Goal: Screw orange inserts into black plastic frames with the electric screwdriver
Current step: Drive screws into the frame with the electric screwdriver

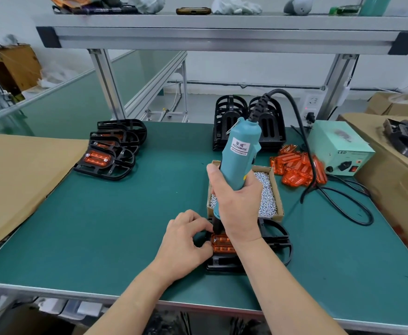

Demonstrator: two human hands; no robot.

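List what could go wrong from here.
1. The left hand pinches the orange insert right beside the bit; a slip of the electric screwdriver could hit a finger.
2. The right hand seems to hold the tool leaning, so the screw may go in crooked.
3. Its cable crosses the loose inserts and could drag them.

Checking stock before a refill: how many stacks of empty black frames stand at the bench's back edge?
2, side by side: the left stack and the right stack, which the electric screwdriver partly hides. Any further stack behind them would be hidden.
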